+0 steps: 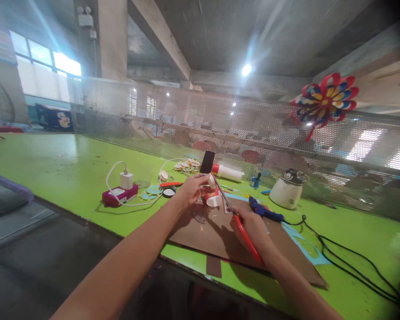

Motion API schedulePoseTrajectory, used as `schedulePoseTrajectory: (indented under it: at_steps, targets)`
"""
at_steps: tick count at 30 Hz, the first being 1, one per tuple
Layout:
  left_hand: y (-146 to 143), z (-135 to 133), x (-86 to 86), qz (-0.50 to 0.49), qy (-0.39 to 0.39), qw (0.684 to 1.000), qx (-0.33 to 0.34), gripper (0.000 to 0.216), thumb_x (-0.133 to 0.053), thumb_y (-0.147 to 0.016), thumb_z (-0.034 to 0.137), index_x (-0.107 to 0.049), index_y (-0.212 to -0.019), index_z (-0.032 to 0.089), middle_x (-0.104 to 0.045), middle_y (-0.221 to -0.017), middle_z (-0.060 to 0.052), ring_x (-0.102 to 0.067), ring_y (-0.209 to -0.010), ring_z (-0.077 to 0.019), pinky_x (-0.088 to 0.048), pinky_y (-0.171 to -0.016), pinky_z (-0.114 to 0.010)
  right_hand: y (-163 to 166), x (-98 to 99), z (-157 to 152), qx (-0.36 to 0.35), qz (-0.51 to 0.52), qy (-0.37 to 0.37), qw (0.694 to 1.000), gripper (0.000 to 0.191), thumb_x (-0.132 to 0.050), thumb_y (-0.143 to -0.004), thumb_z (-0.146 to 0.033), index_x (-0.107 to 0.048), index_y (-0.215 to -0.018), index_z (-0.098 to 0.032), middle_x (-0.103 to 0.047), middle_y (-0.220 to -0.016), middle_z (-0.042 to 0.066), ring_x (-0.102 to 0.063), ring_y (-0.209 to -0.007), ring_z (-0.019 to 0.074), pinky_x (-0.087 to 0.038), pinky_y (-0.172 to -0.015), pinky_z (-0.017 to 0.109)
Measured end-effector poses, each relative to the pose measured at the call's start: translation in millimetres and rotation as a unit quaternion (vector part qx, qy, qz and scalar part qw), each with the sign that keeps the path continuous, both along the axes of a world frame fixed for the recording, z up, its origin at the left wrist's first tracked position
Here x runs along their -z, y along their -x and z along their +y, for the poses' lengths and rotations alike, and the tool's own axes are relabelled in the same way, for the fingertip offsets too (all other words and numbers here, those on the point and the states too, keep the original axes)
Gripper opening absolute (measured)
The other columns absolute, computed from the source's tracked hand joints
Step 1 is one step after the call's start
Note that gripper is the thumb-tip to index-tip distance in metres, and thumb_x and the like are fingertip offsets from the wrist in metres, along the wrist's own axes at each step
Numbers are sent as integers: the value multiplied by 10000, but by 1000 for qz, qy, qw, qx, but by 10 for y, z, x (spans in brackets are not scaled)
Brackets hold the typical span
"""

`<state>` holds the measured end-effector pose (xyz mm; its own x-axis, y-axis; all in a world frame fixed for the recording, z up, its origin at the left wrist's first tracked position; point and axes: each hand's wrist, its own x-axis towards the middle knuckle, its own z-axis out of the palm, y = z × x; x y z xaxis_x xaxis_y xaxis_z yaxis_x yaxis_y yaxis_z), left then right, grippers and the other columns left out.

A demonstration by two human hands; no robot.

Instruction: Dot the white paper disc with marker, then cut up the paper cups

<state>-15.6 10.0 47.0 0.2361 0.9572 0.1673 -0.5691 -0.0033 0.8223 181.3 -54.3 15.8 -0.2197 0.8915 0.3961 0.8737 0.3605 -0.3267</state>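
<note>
My left hand [192,190] is closed on a red and white paper cup [214,200], gripping it near its upper part. A white curled piece of the cup [211,181] shows by the fingertips. My right hand [251,229] grips a pair of scissors [245,238] with red handles, and their blades point up and left to the cup. Whether the blades have paper between them I cannot tell. Both hands are above a brown board [216,240] on the green table [140,218]. Just right of the scissors, a blue glue gun [266,211] lies on the board.
On the left stands a magenta power strip [120,195] with a white charger [126,180] and cable. A dark phone [208,162], stacked white cups [230,172] and a pile of paper discs [187,166] are behind. A white kettle-like container [286,192] and black cord [346,258] lie right.
</note>
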Motion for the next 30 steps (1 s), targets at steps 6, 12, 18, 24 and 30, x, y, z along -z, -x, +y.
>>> schedulePoseTrajectory:
  at_steps: [6,12,18,24,30]
  targets:
    - [16,-5,-10,5,0,1000,-17,81,-657,-831,139,-620,-759,127,-651,-715,-52,-630,-627,-130,-559,-716,-293,-32,-9,25,-12,9,3,1000,500,-431,-709,-220,-748,-1085,-132,-742,-759,100,-684,-701,262,-463,-646,313]
    - [34,-5,-26,20,1,1000,-12,87,-689,-807,148,-609,-778,129,-651,-733,-53,-628,-634,-126,-562,-725,-300,-73,-16,46,-30,19,5,999,493,-437,-696,-230,-756,-1061,-145,-731,-729,80,-672,-682,243,-461,-642,301]
    - [39,1,-28,26,10,1000,-2,83,-659,-832,136,-611,-764,143,-660,-737,-44,-638,-661,-129,-557,-756,-313,-88,-20,55,-36,24,6,999,505,-431,-713,-249,-750,-1086,-128,-760,-838,115,-699,-770,278,-483,-707,342]
    - [64,-10,-30,28,11,1000,7,110,-719,-790,161,-614,-775,135,-664,-754,-45,-651,-663,-139,-559,-768,-339,-103,-19,62,-34,25,11,999,501,-438,-713,-251,-749,-1084,-120,-763,-852,129,-704,-793,305,-493,-729,369]
    - [36,47,-8,21,-10,1000,-10,85,-636,-834,88,-610,-757,113,-643,-722,-38,-640,-646,-135,-561,-758,-340,-73,-30,27,-30,20,6,999,503,-431,-714,-211,-746,-1099,-137,-758,-828,111,-711,-786,289,-494,-708,342]
